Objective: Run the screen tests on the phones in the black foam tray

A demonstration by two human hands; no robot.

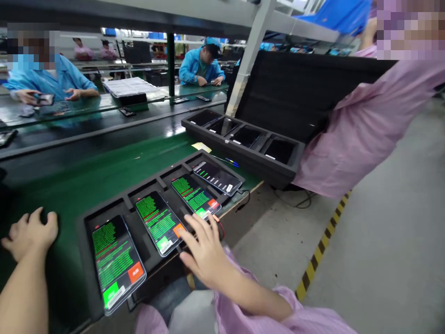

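Several phones lie in a black foam tray on the green bench. The leftmost phone, the second phone and the third phone show green text with red and green squares. On the far-right phone is a dark screen with short lines. My right hand is over the near edge of the tray, fingers spread, its fingertips by the lower right of the second phone and the lower end of the third. To the left of the tray, my left hand rests on the green surface with fingers apart, holding nothing.
A second foam tray with dark phones stands behind at the right, before tall black foam. A person in pink stands close on the right. A blue pen and yellow paper lie between the trays. Cables hang at the bench edge.
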